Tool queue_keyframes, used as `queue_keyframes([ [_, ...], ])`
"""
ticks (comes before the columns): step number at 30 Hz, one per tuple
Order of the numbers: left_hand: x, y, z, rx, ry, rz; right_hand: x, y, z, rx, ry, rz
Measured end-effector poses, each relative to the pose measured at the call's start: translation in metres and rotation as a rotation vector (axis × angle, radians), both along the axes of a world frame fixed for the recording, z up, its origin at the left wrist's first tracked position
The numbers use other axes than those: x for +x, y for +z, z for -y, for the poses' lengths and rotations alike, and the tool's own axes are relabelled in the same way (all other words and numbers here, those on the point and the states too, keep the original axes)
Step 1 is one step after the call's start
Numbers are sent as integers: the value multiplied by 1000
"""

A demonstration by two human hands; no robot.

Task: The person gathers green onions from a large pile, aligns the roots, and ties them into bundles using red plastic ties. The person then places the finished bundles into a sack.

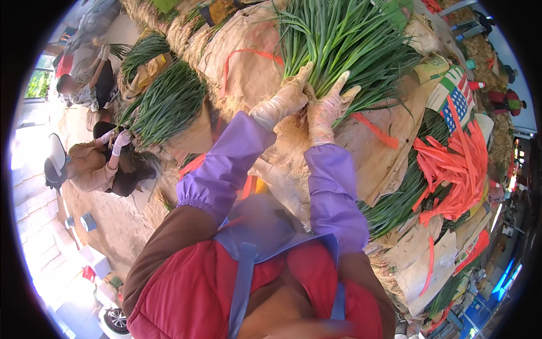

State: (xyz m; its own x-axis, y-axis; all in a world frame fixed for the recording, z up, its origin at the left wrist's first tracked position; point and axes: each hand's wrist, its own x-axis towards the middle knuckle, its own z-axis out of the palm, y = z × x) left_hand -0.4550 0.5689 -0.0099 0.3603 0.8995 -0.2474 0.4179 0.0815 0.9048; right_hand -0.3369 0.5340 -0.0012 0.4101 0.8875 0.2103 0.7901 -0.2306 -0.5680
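Both my hands, in pale gloves with purple sleeve covers, are at the base of a large bunch of green onions (334,38), whose leaves fan out away from me. My left hand (283,99) grips the bunch's left side near the stems, its index finger stretched along the leaves. On the right side, my right hand (330,104) closes around the stems with its fingers partly spread. Pale roots (292,133) hang below my hands. A red plastic strip (377,130) lies on brown sheeting (372,161) to the right, and another (250,51) curves at the left.
A heap of red plastic strips (457,165) rests on green onions at the right. More green onion bunches (169,101) are piled at the left, where a person in a cap (91,167) and another person (84,87) handle onions. A printed sack (455,97) lies at upper right.
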Motion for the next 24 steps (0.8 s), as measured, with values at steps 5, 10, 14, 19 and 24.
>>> queue_keyframes([
  [5, -10, -12, -57, 199, 255, 228, -7, -10, -9, -102, -103, 19],
  [10, -5, 8, -129, -118, 577, 472, -2, -16, -12, -147, -71, 25],
  [14, 25, 9, -173, 275, 230, 496, 3, -18, -14, -181, -60, 52],
  [19, 47, -16, -248, 500, -56, 46, 9, -27, -19, -128, -64, 37],
  [24, -4, -67, -231, 529, 403, 752, 16, -31, -27, -157, -65, 74],
])
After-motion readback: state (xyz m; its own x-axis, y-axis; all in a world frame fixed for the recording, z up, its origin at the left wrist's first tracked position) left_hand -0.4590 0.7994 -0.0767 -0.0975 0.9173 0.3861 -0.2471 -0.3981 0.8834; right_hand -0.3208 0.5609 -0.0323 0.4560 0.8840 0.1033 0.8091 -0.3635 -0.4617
